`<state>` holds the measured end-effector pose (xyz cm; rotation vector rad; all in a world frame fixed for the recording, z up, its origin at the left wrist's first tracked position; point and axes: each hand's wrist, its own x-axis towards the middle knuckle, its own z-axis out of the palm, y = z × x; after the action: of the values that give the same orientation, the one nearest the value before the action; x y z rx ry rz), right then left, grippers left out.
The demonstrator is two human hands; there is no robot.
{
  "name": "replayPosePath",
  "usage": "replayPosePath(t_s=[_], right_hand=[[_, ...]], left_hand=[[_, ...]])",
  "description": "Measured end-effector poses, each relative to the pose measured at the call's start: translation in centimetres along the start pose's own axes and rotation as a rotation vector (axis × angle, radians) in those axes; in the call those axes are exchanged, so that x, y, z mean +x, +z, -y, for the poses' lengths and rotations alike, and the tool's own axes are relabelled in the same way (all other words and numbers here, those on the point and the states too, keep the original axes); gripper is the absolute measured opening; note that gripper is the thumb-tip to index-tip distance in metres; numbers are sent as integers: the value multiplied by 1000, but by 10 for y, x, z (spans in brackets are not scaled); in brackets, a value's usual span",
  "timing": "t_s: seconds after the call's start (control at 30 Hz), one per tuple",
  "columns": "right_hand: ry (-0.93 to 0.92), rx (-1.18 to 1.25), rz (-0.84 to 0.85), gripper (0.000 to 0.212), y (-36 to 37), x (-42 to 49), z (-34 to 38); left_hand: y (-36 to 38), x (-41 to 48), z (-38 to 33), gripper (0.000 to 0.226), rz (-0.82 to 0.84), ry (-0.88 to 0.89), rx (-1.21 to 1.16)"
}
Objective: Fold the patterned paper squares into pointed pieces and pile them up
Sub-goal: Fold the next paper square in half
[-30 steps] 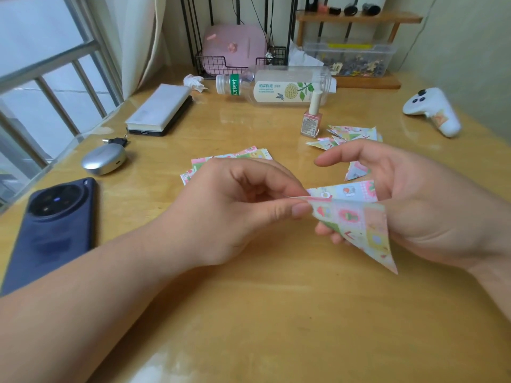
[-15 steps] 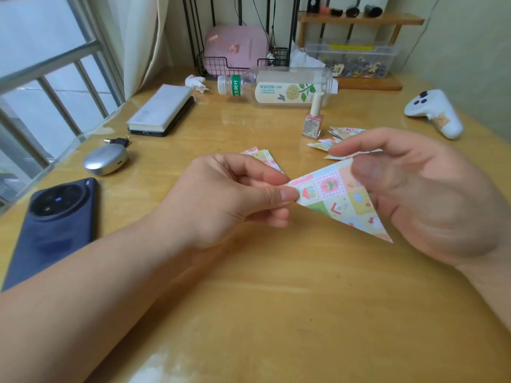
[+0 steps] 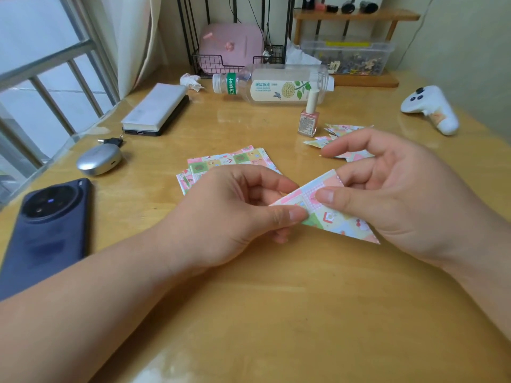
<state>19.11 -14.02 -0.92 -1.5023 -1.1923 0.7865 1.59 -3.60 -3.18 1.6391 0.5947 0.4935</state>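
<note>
Wooden desk (image 3: 249, 313), folded paper triangle (image 3: 336, 221) — pinched between left hand (image 3: 229, 217), right hand (image 3: 392, 194)

1 held triangle (image 3: 333, 220), 1 drink bottle (image 3: 276, 87), 1 nail polish (image 3: 308, 123), 1 controller (image 3: 430, 108) (white).

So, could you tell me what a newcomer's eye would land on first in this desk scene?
Most striking is the patterned paper triangle, pinched at the centre by the left hand and right hand. Behind the left hand lies a stack of unfolded squares, and the folded pieces are piled behind the right hand, by a pink nail polish bottle.
</note>
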Motion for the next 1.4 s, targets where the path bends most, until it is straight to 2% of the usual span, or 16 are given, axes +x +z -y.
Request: replayPosePath(t_s=[0.07, 0.27, 0.37, 0.43, 0.53, 0.73, 0.97, 1.17, 1.4], right_hand=[[4, -2, 49, 41, 3, -1, 1], [1, -25, 105, 42, 8, -2, -1], [-5, -46, 119, 41, 7, -2, 0], [-8, -46, 123, 42, 7, -3, 0], [1, -21, 119, 43, 6, -3, 0], [100, 11, 213, 59, 3, -2, 1], [129, -6, 217, 77, 4, -3, 2], [116, -4, 240, 86, 6, -4, 3], [118, 23, 190, 94, 7, -4, 2]], left_hand=[[1, -2, 1, 17, 63, -3, 93], [1, -7, -7, 8, 169, -100, 199], [-2, -8, -10, 32, 203, -110, 456], [-3, -9, -13, 36, 246, -114, 533], [-1, -10, -13, 34, 277, -94, 532], [-2, -7, -5, 36, 199, -60, 412], [1, -7, -1, 33, 155, -10, 374], [1, -9, -6, 37, 248, -26, 339], [-6, -6, -5, 31, 200, -59, 216]])
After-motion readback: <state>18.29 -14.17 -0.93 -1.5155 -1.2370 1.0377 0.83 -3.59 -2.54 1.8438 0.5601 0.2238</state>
